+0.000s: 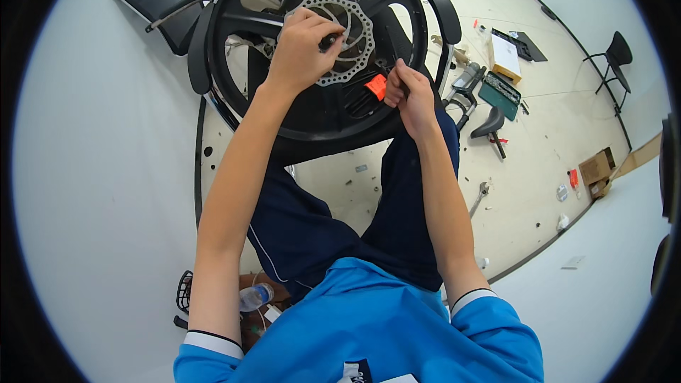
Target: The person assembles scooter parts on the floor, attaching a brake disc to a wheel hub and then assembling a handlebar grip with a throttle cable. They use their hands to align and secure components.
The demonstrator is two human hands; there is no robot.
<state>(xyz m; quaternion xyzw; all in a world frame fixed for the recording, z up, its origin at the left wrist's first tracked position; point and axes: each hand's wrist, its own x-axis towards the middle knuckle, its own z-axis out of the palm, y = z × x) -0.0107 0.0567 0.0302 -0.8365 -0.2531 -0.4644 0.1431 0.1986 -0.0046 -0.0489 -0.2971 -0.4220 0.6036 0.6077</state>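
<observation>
A black spoked wheel [333, 130] lies across a chair in front of me, with a silver perforated brake disc [364, 34] at its middle. Above the disc, my left hand [301, 50] has its fingers closed in a pinch around a small black piece [327, 42] whose kind I cannot make out. My right hand [411, 93] is closed at the right side of the wheel, gripping a thin dark rod-like tool [394, 46] that points up and away. Next to its fingers, an orange piece [376, 86] rests beside several black slim items [360, 103].
Black armrests [441, 3] flank the wheel. On the floor to the right lie a green tool case [499, 97], a bicycle saddle [489, 123], an adjustable wrench [480, 195] and a cardboard box [596, 167]. A plastic bottle [255, 296] is at lower left; a black chair [616, 60] stands far right.
</observation>
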